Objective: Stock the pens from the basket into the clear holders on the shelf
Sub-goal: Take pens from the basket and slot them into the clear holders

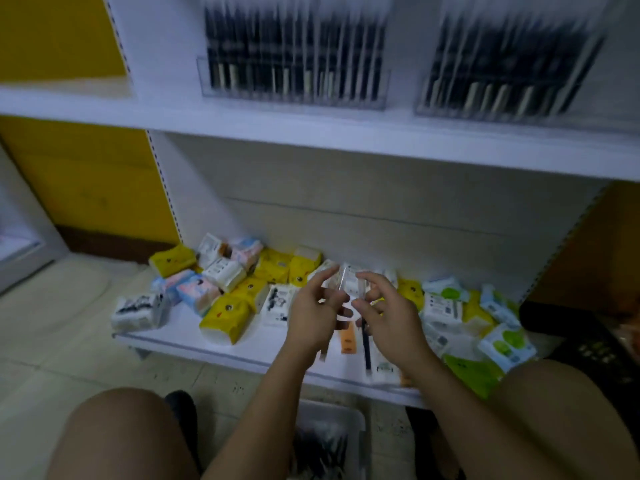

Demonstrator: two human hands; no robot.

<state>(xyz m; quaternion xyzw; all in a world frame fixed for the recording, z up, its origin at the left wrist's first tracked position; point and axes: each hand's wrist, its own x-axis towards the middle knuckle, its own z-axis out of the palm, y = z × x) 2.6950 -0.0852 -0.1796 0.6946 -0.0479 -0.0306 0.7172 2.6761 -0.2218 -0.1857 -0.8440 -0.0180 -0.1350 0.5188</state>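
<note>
Both hands are raised in front of the bottom shelf. My left hand (311, 313) and my right hand (388, 313) pinch a small clear plastic piece (346, 287) between them; blur hides what it is. A dark pen (366, 344) hangs below my right hand. The white basket (356, 419) stands on the floor between my knees with dark pens (322, 448) in it. Two clear holders (294, 93) (502, 105) on the upper shelf are packed with upright dark pens, all blurred.
The bottom shelf (214, 344) is covered with several tissue packs (225, 313) in yellow, white, pink and green. An orange pack (348, 337) lies under my hands. A black crate (588, 341) is at the right. My bare knees fill the lower corners.
</note>
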